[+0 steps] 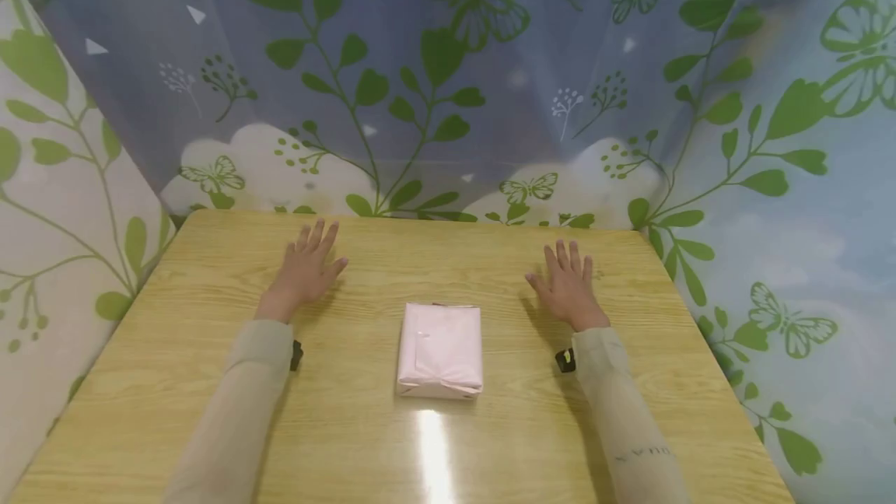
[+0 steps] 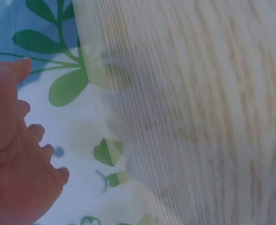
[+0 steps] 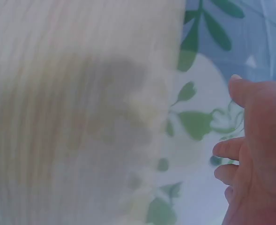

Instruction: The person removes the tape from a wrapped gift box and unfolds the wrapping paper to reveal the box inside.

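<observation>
And here's the pink wrapped package (image 1: 441,348), on the bench (image 1: 350,434) between both sets of fingers, a touch nearer the body than either! Looks light and boxy, the wrapping perhaps slick and quick to crease; its left and right sides seem the best hold. Left hand (image 1: 302,272), right hand (image 1: 570,291): fingers spread, pinching nothing! Wood grain runs from each hand to the package, sideways room there; just past the fingertips, the far edge and patterned backdrop (image 1: 392,123).
</observation>
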`<action>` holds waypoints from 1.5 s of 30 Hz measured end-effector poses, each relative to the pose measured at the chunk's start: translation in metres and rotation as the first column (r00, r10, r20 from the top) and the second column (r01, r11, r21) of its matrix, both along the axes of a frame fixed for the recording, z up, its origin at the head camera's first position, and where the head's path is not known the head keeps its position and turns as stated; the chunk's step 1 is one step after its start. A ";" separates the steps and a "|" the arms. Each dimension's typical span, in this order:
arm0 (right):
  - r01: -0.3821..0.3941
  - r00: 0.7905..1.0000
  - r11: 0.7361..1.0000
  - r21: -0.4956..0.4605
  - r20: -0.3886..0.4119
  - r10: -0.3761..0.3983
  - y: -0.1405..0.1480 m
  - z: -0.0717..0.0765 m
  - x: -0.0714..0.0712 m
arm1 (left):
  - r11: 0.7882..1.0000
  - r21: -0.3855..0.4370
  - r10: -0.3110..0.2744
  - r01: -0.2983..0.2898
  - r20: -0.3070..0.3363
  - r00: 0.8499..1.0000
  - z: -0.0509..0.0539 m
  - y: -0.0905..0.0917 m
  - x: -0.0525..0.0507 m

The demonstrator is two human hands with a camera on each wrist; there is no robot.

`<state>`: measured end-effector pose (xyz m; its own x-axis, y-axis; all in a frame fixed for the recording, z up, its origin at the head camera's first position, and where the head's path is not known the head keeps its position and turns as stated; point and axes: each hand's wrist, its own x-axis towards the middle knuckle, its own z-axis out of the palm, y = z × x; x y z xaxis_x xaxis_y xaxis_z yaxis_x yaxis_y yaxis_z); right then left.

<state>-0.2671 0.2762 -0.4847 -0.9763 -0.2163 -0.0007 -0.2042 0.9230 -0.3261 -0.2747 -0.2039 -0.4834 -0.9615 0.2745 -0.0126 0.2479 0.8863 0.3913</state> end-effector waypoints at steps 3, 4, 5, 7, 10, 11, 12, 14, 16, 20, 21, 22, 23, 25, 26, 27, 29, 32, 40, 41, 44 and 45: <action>-0.034 0.999 0.999 -0.015 0.005 0.034 -0.008 0.006 0.003 | 0.994 0.102 -0.041 0.042 -0.011 0.999 -0.002 -0.001 0.000; -0.046 0.999 0.999 -0.018 0.007 0.046 -0.012 0.008 0.005 | 0.990 0.133 -0.051 0.053 -0.013 0.999 -0.002 0.000 0.001; -0.059 0.998 0.998 -0.027 0.009 0.059 -0.015 0.010 0.006 | 0.986 0.156 -0.059 0.060 -0.011 0.998 -0.002 0.000 0.001; -0.091 0.996 0.995 -0.039 0.013 0.092 -0.022 0.013 0.009 | 0.977 0.199 -0.072 0.071 -0.003 0.997 0.001 0.003 0.005; -0.153 0.988 0.983 -0.101 0.016 0.156 -0.034 0.017 0.014 | 0.978 0.193 -0.076 0.083 -0.043 0.996 0.011 0.013 0.013; -0.175 0.983 0.974 -0.144 0.028 0.180 -0.038 0.019 0.017 | 0.978 0.189 -0.075 0.087 -0.070 0.995 0.015 0.018 0.016; -0.198 0.977 0.964 -0.180 0.037 0.208 -0.043 0.020 0.020 | 0.979 0.182 -0.068 0.085 -0.100 0.993 0.019 0.024 0.019; -0.247 0.962 0.930 -0.272 0.047 0.269 -0.053 0.022 0.028 | 0.983 0.175 -0.034 0.063 -0.162 0.986 0.027 0.038 0.028; -0.295 0.943 0.886 -0.357 0.041 0.330 -0.064 0.022 0.036 | 0.984 0.176 0.019 0.019 -0.213 0.977 0.034 0.054 0.040; -0.405 0.894 0.803 -0.437 -0.005 0.448 -0.085 0.014 0.047 | 0.984 0.165 0.117 -0.074 -0.270 0.956 0.044 0.095 0.074; -0.421 0.884 0.789 -0.446 -0.008 0.468 -0.089 0.013 0.049 | 0.986 0.137 0.127 -0.091 -0.279 0.952 0.044 0.106 0.084; -0.431 0.877 0.780 -0.454 -0.006 0.481 -0.092 0.011 0.051 | 0.989 0.103 0.128 -0.102 -0.292 0.948 0.043 0.117 0.095; -0.435 0.872 0.771 -0.465 -0.005 0.489 -0.095 0.011 0.052 | 0.992 0.065 0.126 -0.111 -0.301 0.945 0.042 0.128 0.105; -0.439 0.868 0.763 -0.475 -0.002 0.497 -0.098 0.011 0.055 | 0.991 -0.027 0.114 -0.128 -0.294 0.949 0.036 0.148 0.125; -0.438 0.866 0.759 -0.482 -0.001 0.499 -0.099 0.011 0.055 | 0.989 -0.071 0.106 -0.133 -0.294 0.950 0.032 0.157 0.133; -0.434 0.868 0.756 -0.491 -0.001 0.497 -0.099 0.011 0.056 | 0.985 -0.109 0.100 -0.137 -0.293 0.951 0.028 0.166 0.141; -0.430 0.868 0.753 -0.498 0.002 0.497 -0.099 0.012 0.057 | 0.976 -0.162 0.096 -0.144 -0.275 0.957 0.023 0.179 0.153; -0.431 0.871 0.764 -0.480 0.000 0.492 -0.098 0.010 0.058 | 0.966 -0.205 0.100 -0.160 -0.274 0.956 0.015 0.191 0.162; -0.473 0.874 0.804 -0.361 -0.080 0.479 -0.099 0.007 0.067 | 0.958 -0.225 0.119 -0.180 -0.262 0.958 0.007 0.200 0.164; -0.475 0.876 0.818 -0.325 -0.086 0.475 -0.100 0.007 0.069 | 0.960 -0.217 0.119 -0.176 -0.254 0.960 0.008 0.200 0.164; -0.473 0.881 0.861 -0.189 -0.122 0.457 -0.103 0.009 0.077 | 0.961 -0.217 0.116 -0.169 -0.236 0.965 0.008 0.199 0.162; -0.467 0.882 0.872 -0.144 -0.141 0.449 -0.104 0.009 0.080 | 0.960 -0.224 0.114 -0.168 -0.234 0.966 0.009 0.198 0.161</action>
